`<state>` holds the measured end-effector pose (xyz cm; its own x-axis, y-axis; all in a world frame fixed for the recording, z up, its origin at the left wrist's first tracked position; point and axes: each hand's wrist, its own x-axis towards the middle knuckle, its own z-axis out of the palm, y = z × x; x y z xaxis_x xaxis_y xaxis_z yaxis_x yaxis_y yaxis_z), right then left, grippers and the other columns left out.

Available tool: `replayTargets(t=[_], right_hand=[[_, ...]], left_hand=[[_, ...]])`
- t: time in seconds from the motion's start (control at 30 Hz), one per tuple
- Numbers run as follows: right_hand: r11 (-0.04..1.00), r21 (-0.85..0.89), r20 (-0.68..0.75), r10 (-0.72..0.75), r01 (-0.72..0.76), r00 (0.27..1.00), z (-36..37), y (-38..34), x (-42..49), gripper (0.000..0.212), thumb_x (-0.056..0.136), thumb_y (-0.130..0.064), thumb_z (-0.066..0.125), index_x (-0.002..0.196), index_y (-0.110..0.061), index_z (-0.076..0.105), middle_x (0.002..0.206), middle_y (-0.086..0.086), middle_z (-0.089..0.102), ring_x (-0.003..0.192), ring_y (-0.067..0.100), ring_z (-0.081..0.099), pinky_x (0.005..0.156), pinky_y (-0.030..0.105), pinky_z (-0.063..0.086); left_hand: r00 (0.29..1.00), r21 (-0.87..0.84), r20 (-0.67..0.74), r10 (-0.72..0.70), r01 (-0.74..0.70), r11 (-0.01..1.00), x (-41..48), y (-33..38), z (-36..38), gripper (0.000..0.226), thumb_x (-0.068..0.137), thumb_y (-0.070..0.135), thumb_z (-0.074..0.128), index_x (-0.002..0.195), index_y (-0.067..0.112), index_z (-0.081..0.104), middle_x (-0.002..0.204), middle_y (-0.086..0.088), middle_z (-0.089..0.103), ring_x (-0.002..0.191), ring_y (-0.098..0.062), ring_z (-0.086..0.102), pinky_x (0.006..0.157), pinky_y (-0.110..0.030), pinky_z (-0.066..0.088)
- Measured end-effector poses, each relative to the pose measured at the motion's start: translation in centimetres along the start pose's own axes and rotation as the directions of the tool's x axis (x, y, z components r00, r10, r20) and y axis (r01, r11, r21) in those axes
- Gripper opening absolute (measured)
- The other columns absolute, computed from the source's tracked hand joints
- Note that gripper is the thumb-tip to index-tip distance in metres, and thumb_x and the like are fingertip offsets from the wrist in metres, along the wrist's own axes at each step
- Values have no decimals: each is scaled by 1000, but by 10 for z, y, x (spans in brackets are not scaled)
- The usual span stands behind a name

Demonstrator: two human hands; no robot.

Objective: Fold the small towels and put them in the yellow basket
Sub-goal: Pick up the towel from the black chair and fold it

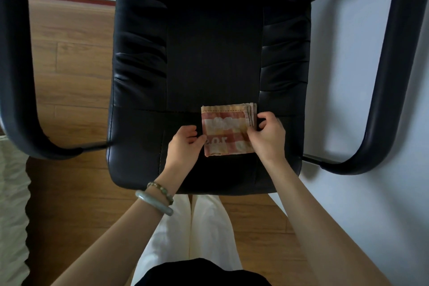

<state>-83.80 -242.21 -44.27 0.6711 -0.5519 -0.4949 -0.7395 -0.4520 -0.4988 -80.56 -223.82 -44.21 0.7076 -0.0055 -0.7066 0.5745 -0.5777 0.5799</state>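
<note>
A small checked towel (226, 127), orange, cream and yellow, lies folded into a square on the front right part of a black leather chair seat (185, 76). My left hand (184, 144) touches the towel's left edge with thumb and fingertips. My right hand (267, 139) pinches its right edge, where several stacked layers show. The yellow basket is out of sight.
The chair has black curved armrests on the left (18, 76) and right (390, 76). Wooden floor (69, 65) lies to the left, a white wall (343, 76) to the right, and pale bedding (11, 204) at the left edge. My legs in white trousers (197, 227) stand at the seat's front.
</note>
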Motion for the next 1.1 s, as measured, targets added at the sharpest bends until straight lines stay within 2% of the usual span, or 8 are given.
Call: replayTargets(t=[0.17,0.27,0.4,0.5,0.57,0.67,0.9,1.1], right_hand=[[977,102,101,175,-185,979,-2,2,3,45,80,-21,70,119,-11,50,108,8,57,83,14,56,61,18,43],[962,132,154,218,-238,964,-4,-1,5,45,79,-21,71,117,-9,49,102,3,55,84,14,54,54,15,37],[952,130,176,253,-278,951,-3,-3,9,30,79,-23,71,95,-8,51,90,-2,57,79,12,57,51,16,37],[935,149,215,287,-322,933,-4,-5,12,26,78,-24,71,94,-7,60,88,2,62,71,10,59,50,17,39],[935,141,248,286,-326,926,-6,-6,14,16,79,-21,70,86,-9,62,83,2,62,66,7,57,50,17,41],[942,102,267,284,-320,921,-8,-6,17,19,78,-20,70,88,-4,68,86,7,67,66,9,59,52,18,44],[957,41,263,267,-287,927,-10,-7,18,19,77,-20,70,88,-5,69,85,7,69,73,15,64,60,24,51],[983,16,153,180,-184,972,0,-8,6,33,81,-14,67,107,-7,48,92,-1,50,84,15,54,67,26,46]], left_hand=[[999,-24,31,-40,40,999,14,10,16,31,85,30,65,105,7,63,98,1,70,88,-13,66,64,-21,50],[992,-76,42,-115,118,990,19,13,21,33,84,31,67,109,10,66,98,-2,71,86,-14,68,74,-31,57],[982,-79,19,-190,191,978,21,19,26,29,89,23,62,114,9,64,104,-6,69,91,-21,66,74,-31,55],[979,-94,29,-203,205,974,23,21,24,25,90,19,60,112,9,65,102,-7,68,90,-21,65,73,-31,54],[980,-97,40,-195,198,975,24,21,21,22,89,18,61,108,9,66,100,-6,68,90,-20,65,76,-33,56],[982,-116,63,-180,186,976,24,20,18,10,88,14,61,97,15,65,98,-5,68,91,-21,66,83,-41,56],[986,-146,56,-158,164,976,19,17,18,13,86,13,64,94,21,58,93,-3,66,89,-22,67,77,-45,58],[987,-142,29,-160,163,976,15,10,20,13,85,12,65,95,20,59,93,-4,67,86,-20,68,75,-43,59]])
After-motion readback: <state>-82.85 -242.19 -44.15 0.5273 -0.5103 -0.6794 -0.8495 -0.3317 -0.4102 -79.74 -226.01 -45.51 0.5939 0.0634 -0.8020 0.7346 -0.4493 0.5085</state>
